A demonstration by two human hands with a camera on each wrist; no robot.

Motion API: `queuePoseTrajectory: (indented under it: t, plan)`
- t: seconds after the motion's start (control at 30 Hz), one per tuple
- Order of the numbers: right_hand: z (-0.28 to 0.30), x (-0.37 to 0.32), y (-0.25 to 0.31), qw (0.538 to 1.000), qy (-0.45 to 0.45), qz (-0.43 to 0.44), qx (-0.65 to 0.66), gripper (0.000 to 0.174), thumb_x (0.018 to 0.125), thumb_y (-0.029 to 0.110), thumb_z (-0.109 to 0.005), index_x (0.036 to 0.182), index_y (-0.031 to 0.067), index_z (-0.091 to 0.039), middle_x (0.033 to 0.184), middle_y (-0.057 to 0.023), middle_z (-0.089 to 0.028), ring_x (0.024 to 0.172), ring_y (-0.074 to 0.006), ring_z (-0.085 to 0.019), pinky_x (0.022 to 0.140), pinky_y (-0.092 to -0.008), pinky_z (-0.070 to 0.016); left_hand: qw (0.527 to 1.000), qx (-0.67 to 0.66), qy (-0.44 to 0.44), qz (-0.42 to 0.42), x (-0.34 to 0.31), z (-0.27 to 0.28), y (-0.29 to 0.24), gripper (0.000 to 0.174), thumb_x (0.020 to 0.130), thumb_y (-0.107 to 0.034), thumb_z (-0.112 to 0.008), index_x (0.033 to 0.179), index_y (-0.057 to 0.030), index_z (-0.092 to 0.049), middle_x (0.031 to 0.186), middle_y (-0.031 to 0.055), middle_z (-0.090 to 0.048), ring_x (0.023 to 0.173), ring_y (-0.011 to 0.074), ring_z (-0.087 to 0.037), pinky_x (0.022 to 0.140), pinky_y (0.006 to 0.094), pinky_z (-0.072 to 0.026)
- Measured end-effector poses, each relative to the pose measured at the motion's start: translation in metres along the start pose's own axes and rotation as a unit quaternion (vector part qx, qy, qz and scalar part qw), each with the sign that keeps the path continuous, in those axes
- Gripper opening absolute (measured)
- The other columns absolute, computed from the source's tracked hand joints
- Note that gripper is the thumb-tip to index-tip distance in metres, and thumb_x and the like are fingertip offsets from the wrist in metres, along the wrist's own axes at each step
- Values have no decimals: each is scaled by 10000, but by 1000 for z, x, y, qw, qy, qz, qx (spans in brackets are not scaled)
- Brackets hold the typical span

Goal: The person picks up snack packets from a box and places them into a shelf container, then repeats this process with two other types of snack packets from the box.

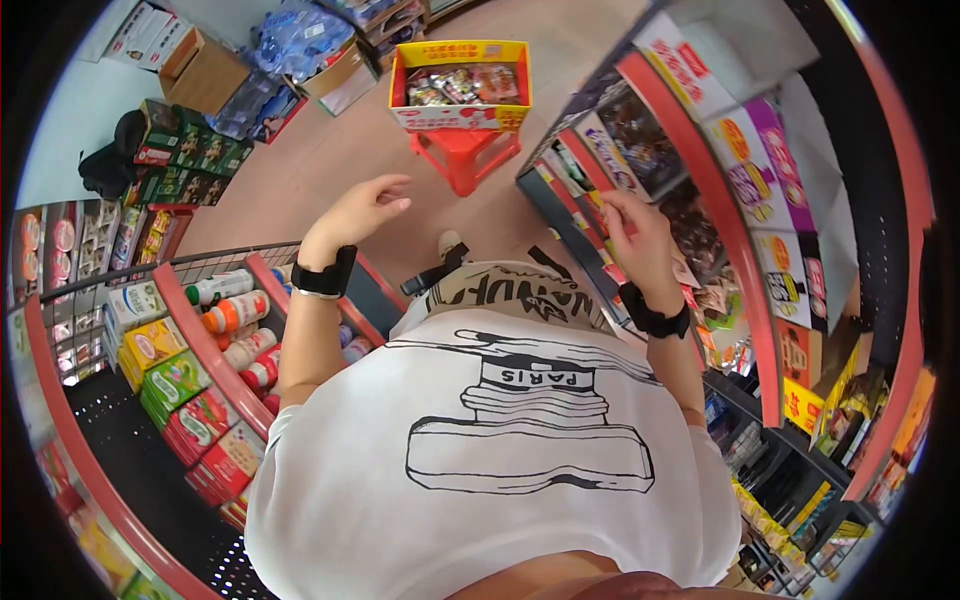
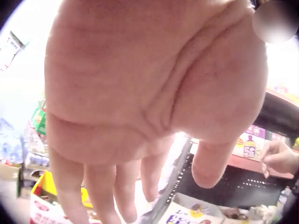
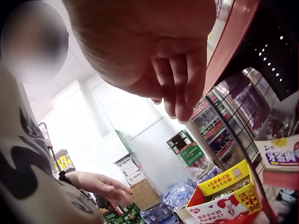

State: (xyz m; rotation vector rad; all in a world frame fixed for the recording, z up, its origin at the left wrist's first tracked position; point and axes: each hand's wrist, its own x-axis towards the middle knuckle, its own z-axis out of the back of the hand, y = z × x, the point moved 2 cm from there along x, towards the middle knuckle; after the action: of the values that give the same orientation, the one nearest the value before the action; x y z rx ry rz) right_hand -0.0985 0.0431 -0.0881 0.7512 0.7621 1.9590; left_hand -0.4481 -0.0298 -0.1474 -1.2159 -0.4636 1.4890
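My left hand (image 1: 361, 212) hovers in front of my body near the left shelf, holding nothing. In the left wrist view its palm (image 2: 140, 93) fills the frame, with the fingers extended and the thumb apart. My right hand (image 1: 640, 240) is raised beside the right shelf, and in the right wrist view its fingers (image 3: 180, 88) hang loosely with nothing in them. Ahead, between the hands, a yellow and red carton (image 1: 460, 118) of small wrapped packets (image 1: 470, 86) sits on a red plastic stool (image 1: 463, 160).
Shelves with red edges stand on both sides. Bottles (image 1: 235, 312) and small boxes (image 1: 190, 420) line the left one; snack cartons (image 1: 745, 185) fill the right. At the back left are a brown cardboard box (image 1: 203, 75), wrapped water bottles (image 1: 305, 45) and dark green cartons (image 1: 190, 150).
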Motion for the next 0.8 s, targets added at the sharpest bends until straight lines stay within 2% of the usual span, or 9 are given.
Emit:
queuePoseTrajectory:
  t: [0.23, 0.27, 0.33, 0.47, 0.57, 0.63, 0.77, 0.8]
  plan:
    - [-89, 68, -12, 997, 69, -21, -1, 162, 781, 45, -545, 937, 44, -587, 816, -134, -614, 643, -269, -594, 575, -308, -456, 993, -30, -46, 101, 2, 58, 97, 427, 829, -238, -574, 1186, -24, -481, 1063, 148, -567, 938, 210, -555, 819, 306, -440]
    - [-97, 75, -14, 997, 78, -22, -9, 164, 778, 46, -542, 937, 47, -586, 812, -134, -612, 640, -279, -588, 574, -317, -455, 993, -29, -40, 108, 5, 64, 100, 427, 829, -238, -574, 1186, -24, -481, 1063, 148, -567, 938, 210, -555, 819, 306, -440]
    - [-108, 85, -22, 994, 96, -57, -7, 171, 776, 50, -540, 941, 50, -582, 780, -127, -607, 641, -273, -586, 576, -319, -453, 991, -34, -29, 124, 15, 72, 103, 389, 843, -193, -555, 1190, -32, -486, 1056, 105, -565, 945, 147, -525, 799, 269, -441]
    - [-125, 110, -42, 988, 130, -79, -10, 182, 773, 52, -541, 952, 52, -572, 742, -120, -597, 650, -259, -589, 577, -320, -451, 991, -35, -12, 131, 48, 80, 106, 390, 843, -199, -555, 1190, -33, -487, 1066, 111, -562, 952, 148, -522, 812, 271, -435]
    - [-134, 136, -62, 989, 134, -65, -12, 180, 773, 52, -542, 951, 52, -569, 738, -119, -596, 649, -261, -589, 576, -317, -450, 990, -41, -11, 133, 78, 81, 110, 381, 846, -201, -553, 1185, -39, -490, 1071, 111, -560, 956, 152, -520, 830, 277, -426]
    - [-140, 156, -78, 986, 151, -71, 4, 188, 769, 62, -549, 957, 54, -562, 743, -117, -599, 654, -270, -589, 584, -322, -457, 989, -71, -3, 128, 98, 81, 112, 419, 826, -248, -575, 1177, -36, -491, 1037, 132, -581, 941, 202, -560, 817, 300, -440]
    - [-159, 193, -110, 987, 148, -62, -1, 219, 764, 73, -556, 983, 61, -550, 757, -116, -605, 680, -278, -596, 600, -336, -465, 991, -35, 0, 130, 137, 95, 105, 413, 825, -243, -577, 1172, -35, -496, 1032, 124, -582, 941, 195, -558, 817, 294, -439]
    - [-166, 201, -116, 982, 172, -81, -10, 236, 761, 78, -560, 996, 66, -543, 771, -119, -609, 702, -278, -601, 616, -345, -469, 990, -47, -2, 132, 147, 98, 106, 413, 824, -244, -579, 1172, -38, -497, 1038, 121, -581, 944, 193, -557, 818, 293, -438]
